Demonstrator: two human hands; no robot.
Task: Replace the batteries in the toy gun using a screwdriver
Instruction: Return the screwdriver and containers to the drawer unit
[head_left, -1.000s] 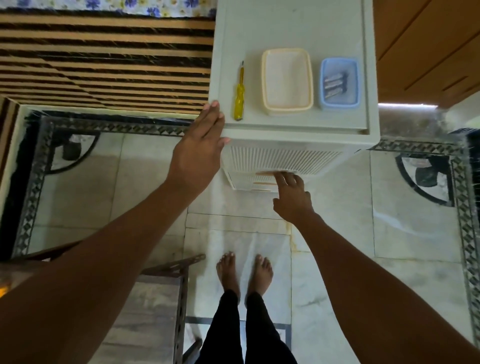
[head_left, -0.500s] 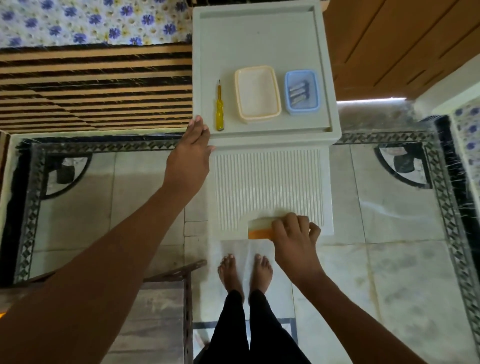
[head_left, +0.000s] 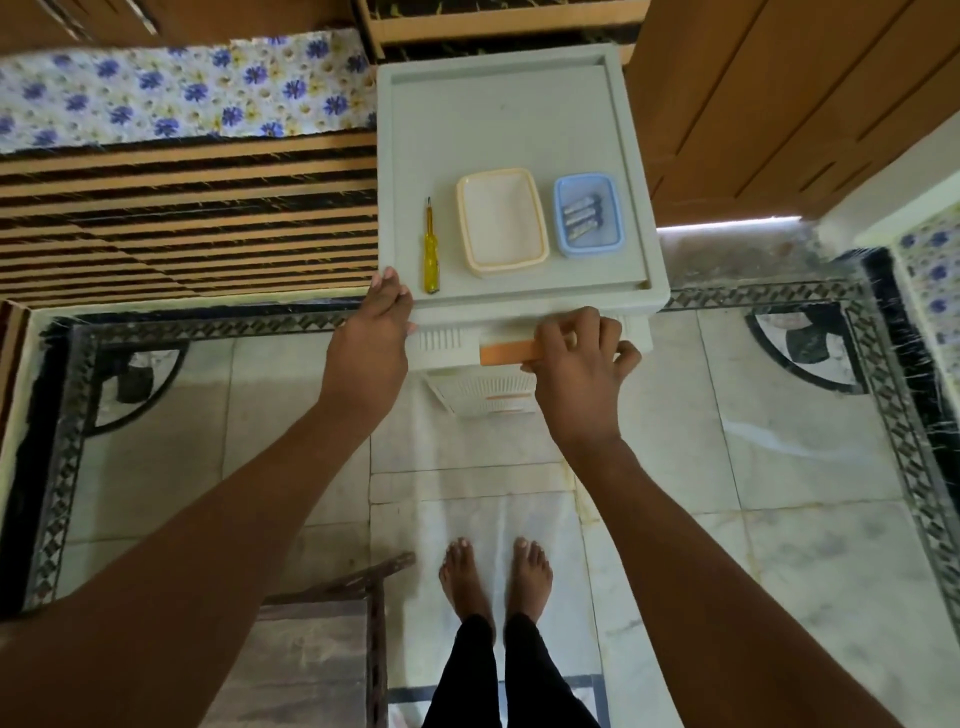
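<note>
Our left hand lies flat on the front corner of the white surface. Its grip is wide and holds nothing, and we judge that it steadies the cabinet. The grip of our right hand is curled around the orange handle of the top drawer. The toy gun is not in view; perhaps it is inside. The screwdriver and the batteries in the blue tray lie ready beside an empty cream tray, which is probably for removed parts.
</note>
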